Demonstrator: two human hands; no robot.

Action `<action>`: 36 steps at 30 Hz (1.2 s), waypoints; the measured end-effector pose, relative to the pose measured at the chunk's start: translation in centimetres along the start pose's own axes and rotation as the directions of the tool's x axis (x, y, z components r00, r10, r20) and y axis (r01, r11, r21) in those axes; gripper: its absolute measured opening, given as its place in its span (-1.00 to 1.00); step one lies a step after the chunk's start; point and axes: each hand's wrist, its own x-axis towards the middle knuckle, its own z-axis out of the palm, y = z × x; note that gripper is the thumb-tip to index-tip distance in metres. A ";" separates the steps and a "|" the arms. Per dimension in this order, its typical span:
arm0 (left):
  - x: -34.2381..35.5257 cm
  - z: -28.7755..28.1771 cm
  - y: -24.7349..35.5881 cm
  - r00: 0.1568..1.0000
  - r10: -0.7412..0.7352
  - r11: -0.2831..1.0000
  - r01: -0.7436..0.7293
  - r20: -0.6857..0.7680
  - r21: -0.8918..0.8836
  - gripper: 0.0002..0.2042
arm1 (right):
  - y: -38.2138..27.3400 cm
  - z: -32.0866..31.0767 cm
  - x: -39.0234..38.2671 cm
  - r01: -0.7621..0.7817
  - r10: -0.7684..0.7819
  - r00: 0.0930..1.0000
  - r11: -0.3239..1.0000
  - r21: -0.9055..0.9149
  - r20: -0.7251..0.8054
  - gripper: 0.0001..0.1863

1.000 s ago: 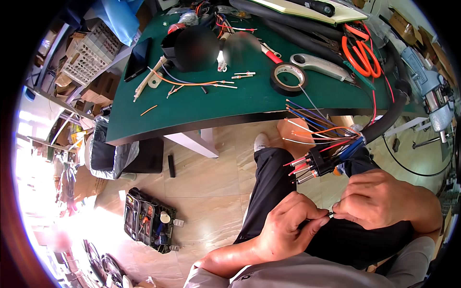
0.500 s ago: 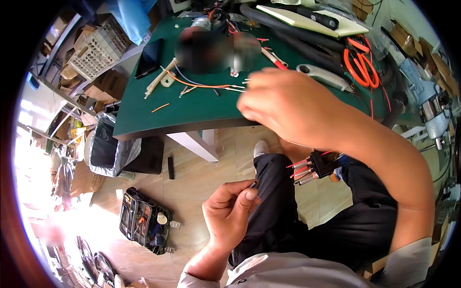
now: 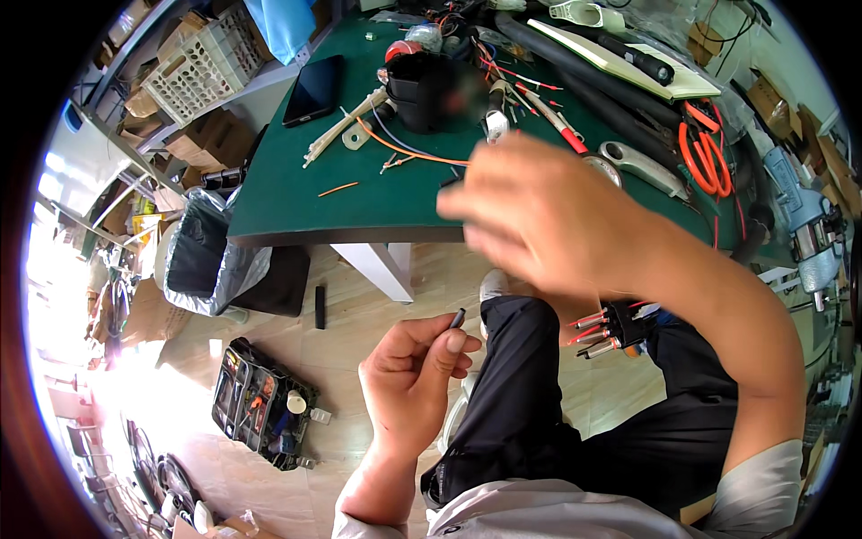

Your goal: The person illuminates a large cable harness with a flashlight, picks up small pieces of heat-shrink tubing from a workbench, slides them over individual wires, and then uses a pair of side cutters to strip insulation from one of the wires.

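My left hand [image 3: 409, 373] is closed in front of my left thigh, with a short dark tube piece [image 3: 459, 318] pinched between thumb and forefinger, its end pointing up. My right hand [image 3: 539, 207] is above the table's front edge; its fingers are smeared by motion, so anything in them cannot be made out. Just beyond those fingers, the orange wire [image 3: 404, 148] runs across the green tabletop [image 3: 278, 202] from a dark round object [image 3: 426, 94], partly blurred. Below my right forearm, a black connector block [image 3: 624, 328] with red wires and silvery ends sits by my right leg.
Orange-handled pliers [image 3: 705, 153], a grey-handled cutter [image 3: 642, 166], a phone [image 3: 314, 90] and an open notebook [image 3: 584, 45] lie on the table. A lined bin [image 3: 202, 260] stands at the left. On the floor is an open toolbox [image 3: 260, 404].
My left hand has shifted slightly left and up with the tube piece. My right hand's fingers are spread more, moving off the wire ends. The whole view has turned slightly.
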 end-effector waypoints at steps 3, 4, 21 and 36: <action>0.9 0.9 0.9 0.988 -0.010 0.997 -0.001 0.151 0.072 -0.89 | -3.7 -2.6 -2.8 0.148 -0.141 0.974 0.989 -0.028 0.178 -0.71; 1.0 0.8 1.3 0.975 -0.007 0.987 -0.028 0.220 0.158 -0.90 | -4.3 -2.6 -3.5 0.179 -0.162 0.971 0.980 -0.085 0.176 -0.77; 7.0 0.4 4.3 0.845 0.510 0.664 -0.506 0.162 0.550 -0.95 | 0.9 -4.5 -6.1 -0.141 0.145 0.987 0.987 -0.072 0.064 -0.84; 14.4 0.7 2.7 0.770 0.534 0.305 -0.560 0.348 0.770 -0.83 | 3.8 -1.4 -2.8 -0.302 0.304 0.953 0.947 -0.111 -0.002 -0.89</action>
